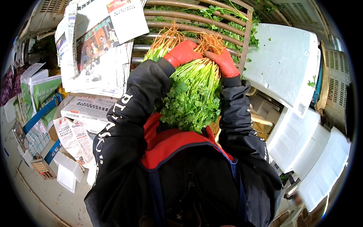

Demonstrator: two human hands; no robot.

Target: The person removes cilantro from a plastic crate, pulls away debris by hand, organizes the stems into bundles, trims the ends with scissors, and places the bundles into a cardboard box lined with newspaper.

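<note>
A thick bunch of coriander [196,92] hangs in front of my chest, leaves toward me and orange-brown roots away from me. My left hand [184,53], in a red glove, is closed round the root end from the left. On the other side my right hand [224,62], gloved in red too, closes round the stems just below the roots. Both sets of fingertips are partly hidden by roots and stems. More coriander stems with roots [160,45] lie just beyond my left hand, on a brown slatted rack [166,15].
Stacked newspapers [102,53] cover the rack's left side, with more newspaper [89,111] below. A white foam lid [281,62] lies to the right, scattered with leaf bits. Further white foam pieces [298,140] stand at lower right. A small weighing scale [43,168] sits at lower left.
</note>
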